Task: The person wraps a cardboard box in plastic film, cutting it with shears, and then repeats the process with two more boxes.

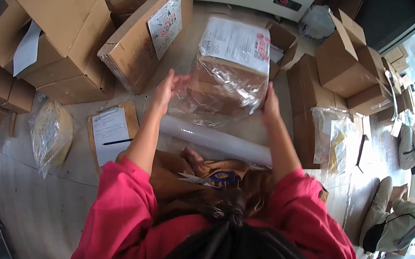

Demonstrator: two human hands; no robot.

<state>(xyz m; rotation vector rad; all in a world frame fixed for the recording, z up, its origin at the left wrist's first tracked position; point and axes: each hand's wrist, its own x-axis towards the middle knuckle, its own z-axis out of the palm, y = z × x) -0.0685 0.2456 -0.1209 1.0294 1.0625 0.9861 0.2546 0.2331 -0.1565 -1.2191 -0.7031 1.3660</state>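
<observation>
A cardboard box (231,77) wrapped in clear plastic film sits on the floor ahead of me, with a printed white sheet (238,42) on its top. Loose film bunches at its near and left sides. My left hand (172,88) is at the left of the box, fingers apart and raised beside the film. At the box's right side is my right hand (270,104), its palm against the side and its fingers partly hidden. Between my arms lies a roll of clear plastic (216,140). Scissors with blue handles (224,176) rest on the brown cloth over my lap.
Open cardboard boxes stand at the left (65,46) and right (344,64). A flat wrapped carton (147,31) leans at the upper left. Nearer are a clipboard (111,132) with a pen and a bagged yellowish item (52,131). Another person's legs (390,224) show at the right.
</observation>
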